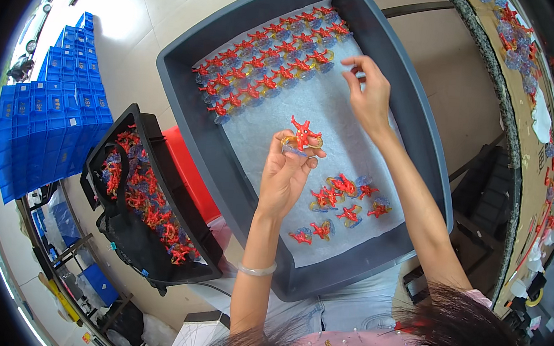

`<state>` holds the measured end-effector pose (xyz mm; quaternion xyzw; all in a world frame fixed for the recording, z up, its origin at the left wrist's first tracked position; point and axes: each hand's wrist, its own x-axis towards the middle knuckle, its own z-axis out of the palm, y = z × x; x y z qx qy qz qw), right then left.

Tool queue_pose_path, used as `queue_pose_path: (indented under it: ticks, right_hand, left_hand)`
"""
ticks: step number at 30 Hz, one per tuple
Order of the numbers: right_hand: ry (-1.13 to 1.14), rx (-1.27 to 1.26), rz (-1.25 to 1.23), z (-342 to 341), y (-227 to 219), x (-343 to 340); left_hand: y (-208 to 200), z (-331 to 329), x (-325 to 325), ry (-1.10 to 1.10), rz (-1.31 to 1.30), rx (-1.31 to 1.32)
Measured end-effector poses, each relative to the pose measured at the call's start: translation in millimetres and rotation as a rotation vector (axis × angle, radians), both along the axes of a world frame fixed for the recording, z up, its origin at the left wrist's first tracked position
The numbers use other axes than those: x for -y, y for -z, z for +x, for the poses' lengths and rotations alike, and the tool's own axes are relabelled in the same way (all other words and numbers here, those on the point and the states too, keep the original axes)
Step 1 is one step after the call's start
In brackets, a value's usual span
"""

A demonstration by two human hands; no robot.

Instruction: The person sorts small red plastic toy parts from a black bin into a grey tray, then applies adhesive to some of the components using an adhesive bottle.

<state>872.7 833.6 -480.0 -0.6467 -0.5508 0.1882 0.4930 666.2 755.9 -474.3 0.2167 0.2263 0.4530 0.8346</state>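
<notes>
My left hand is closed around a small red toy figure with clear yellow and bluish parts, raised over the middle of a large grey tub. Over the tub's right side hovers my right hand, thumb and forefinger apart, with nothing visible between them. Close rows of matching red figures stand on the white liner sheet at the far end. Several more figures lie loosely scattered at the near end, below my hands.
To the left, a black crate holds a heap of red figures, with a black bag over its side. A red stool stands between crate and tub. Blue bins are stacked farther left. A speckled table edge curves along the right.
</notes>
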Motion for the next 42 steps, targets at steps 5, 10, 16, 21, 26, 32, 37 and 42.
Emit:
queue_pose_path:
  ticks: [5, 10, 16, 21, 26, 32, 37, 42]
  right_hand:
    - [-0.148, -0.2, -0.044, -34, -59, 82]
    - [-0.182, -0.124, -0.012, -57, -66, 114]
    - [-0.125, -0.246, -0.015, -52, -55, 118]
    - [-0.105, -0.832, -0.324, -49, -51, 118]
    - [-0.154, -1.195, -0.452, -41, -29, 120]
    - [-0.27, -1.693, -0.451, -39, -12, 117]
    - [-0.284, -1.838, -0.496, -42, -8, 116]
    - [-0.26, -1.975, -0.491, -45, -5, 118]
  left_hand:
    - [-7, 11, 3, -0.044, -0.02, 0.094]
    - [-11, 16, 15, -0.097, 0.044, -0.016]
    - [-30, 21, 17, -0.194, 0.137, -0.235]
    - [-33, 19, 14, -0.215, 0.206, -0.488]
    - [-44, 21, 13, -0.254, 0.595, -1.08]
    - [-47, 32, 17, -0.427, 0.698, -1.071]
    - [-50, 33, 16, -0.427, 0.749, -1.12]
    - [-50, 34, 16, -0.43, 0.777, -1.146]
